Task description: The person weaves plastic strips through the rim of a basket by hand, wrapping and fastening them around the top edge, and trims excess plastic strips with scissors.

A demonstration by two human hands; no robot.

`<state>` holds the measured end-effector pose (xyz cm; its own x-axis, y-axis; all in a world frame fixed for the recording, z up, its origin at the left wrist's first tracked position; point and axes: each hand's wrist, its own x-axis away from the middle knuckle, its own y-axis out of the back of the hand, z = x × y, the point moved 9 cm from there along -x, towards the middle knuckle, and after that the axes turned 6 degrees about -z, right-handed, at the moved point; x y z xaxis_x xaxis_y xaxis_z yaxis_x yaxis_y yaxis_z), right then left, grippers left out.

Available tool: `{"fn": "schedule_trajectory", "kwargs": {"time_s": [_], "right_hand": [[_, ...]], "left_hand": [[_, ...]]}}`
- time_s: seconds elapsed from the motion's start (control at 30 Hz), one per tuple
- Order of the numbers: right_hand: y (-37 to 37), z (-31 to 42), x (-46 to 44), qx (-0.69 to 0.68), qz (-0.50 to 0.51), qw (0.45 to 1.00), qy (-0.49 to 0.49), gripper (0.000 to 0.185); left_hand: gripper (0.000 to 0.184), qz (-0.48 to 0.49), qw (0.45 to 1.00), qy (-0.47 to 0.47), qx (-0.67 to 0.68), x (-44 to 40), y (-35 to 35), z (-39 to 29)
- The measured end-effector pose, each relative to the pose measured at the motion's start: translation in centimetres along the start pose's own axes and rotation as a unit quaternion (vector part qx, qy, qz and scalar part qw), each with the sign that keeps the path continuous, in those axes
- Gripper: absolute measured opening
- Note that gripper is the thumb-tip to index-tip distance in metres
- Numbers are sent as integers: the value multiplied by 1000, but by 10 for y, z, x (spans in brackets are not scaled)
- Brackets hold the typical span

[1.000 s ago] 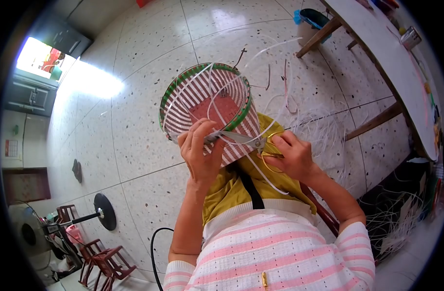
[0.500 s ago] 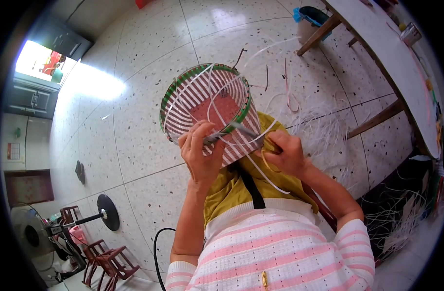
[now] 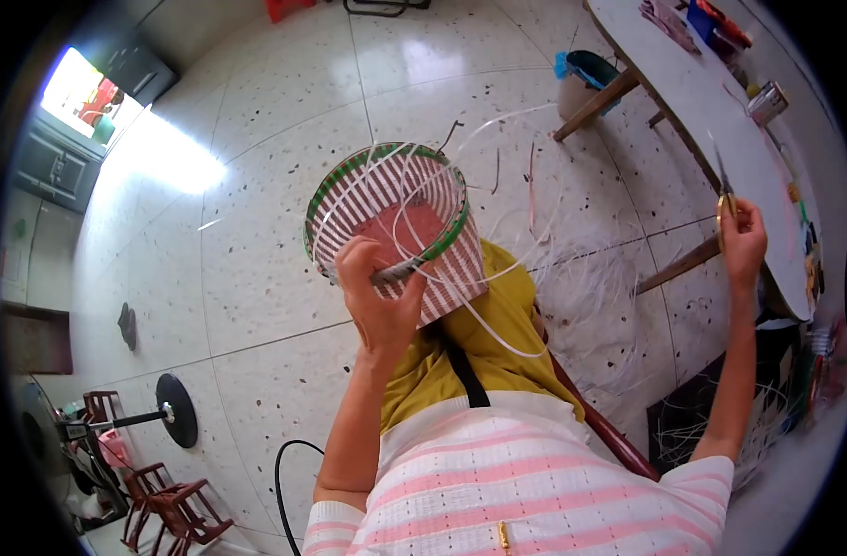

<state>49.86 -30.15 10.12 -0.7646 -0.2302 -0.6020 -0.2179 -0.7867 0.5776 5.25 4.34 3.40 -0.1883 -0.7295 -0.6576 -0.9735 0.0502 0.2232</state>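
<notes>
A woven basket in red and white stripes, with a green band round its rim, leans tilted against my lap. My left hand pinches the near part of its rim, fingers inside and thumb outside. Loose white plastic strips loop from the rim, across the basket's mouth and down over my yellow trousers. Out to the right, beside the table edge, my right hand grips a pair of scissors by the gold-coloured handles, blades pointing away from me.
A white table runs along the right, with a tin can and other items on it. Beneath its far end stands a bin. White strip scraps litter the floor. Small red-brown chairs stand at lower left.
My right hand has carried the scissors away from the basket rim, out right to the table. My left hand stays on the rim. The view has shifted slightly.
</notes>
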Motion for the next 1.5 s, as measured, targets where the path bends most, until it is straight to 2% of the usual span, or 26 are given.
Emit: {"fn": "schedule_trajectory", "kwargs": {"time_s": [0.03,0.1,0.23,0.27,0.3,0.33,0.43,0.5,0.57,0.6,0.63,0.7,0.73,0.77,0.8,0.83,0.87,1.0,1.07,1.17,1.23,1.3,1.37,1.4,1.47,1.5], "right_hand": [[11,-20,-20,75,-10,997,1,28],[22,-31,-51,129,-29,991,8,31],[28,-39,-109,131,2,988,84,30],[26,-60,-120,76,95,990,-65,27],[20,-80,-118,19,186,959,-211,25],[14,-96,-120,-114,235,920,-293,20],[19,-135,-138,-102,247,921,-284,21],[10,-166,-143,-37,201,944,-257,21],[7,-172,-149,26,162,983,-82,21],[9,-138,-141,177,100,978,48,20],[-1,-83,-117,320,32,931,176,19],[-20,77,-39,208,-57,890,402,14],[-47,102,-18,35,53,947,315,17],[-70,152,23,-36,163,960,223,18],[-100,173,61,-187,257,929,189,17],[-120,210,105,-285,324,892,133,19],[-137,243,146,-350,377,847,135,22],[-156,327,216,-444,386,790,172,14],[-144,340,220,-468,284,790,277,13],[-142,335,219,-482,336,772,243,7],[-109,341,208,-506,393,735,225,7],[-64,345,189,-623,483,596,149,12],[-24,330,171,-795,447,403,77,15],[-23,328,173,-794,448,404,76,15],[-41,317,175,-772,450,449,-12,21],[-57,323,179,-673,481,559,56,28]], "left_hand": [[54,-7,1000,0,2,-2,2,-1],[37,53,993,-59,-90,-4,-6,-10],[25,45,993,-46,-98,-7,-4,-12],[24,63,992,-34,-99,-6,-6,-10],[24,81,991,-22,-100,-5,-8,-7],[24,76,992,-22,-98,-5,-8,-7],[23,49,994,-54,-83,-6,-4,-13],[24,48,993,-44,-94,-6,-3,-13],[24,47,994,-41,-92,-5,-1,-15],[25,50,994,-37,-93,-6,-1,-15],[25,44,994,-37,-93,-6,0,-15],[24,48,994,-43,-86,-6,0,-14],[24,45,994,-42,-87,-6,1,-13],[25,47,995,-41,-79,-5,2,-13],[26,51,995,-39,-71,-5,2,-12],[26,53,995,-40,-73,-3,2,-11],[28,55,996,-27,-68,-2,3,-8],[32,56,996,-28,-63,1,11,-2],[32,55,997,-20,-59,1,14,-2],[32,61,997,-15,-50,-2,16,-4],[32,62,997,-16,-46,-1,14,-2],[33,73,997,-5,-35,-2,11,4],[33,71,997,-3,-33,-4,12,3],[33,73,997,-7,-30,-5,12,2],[33,76,997,-3,-25,-4,10,4],[33,80,997,0,-23,-4,8,6]]}}
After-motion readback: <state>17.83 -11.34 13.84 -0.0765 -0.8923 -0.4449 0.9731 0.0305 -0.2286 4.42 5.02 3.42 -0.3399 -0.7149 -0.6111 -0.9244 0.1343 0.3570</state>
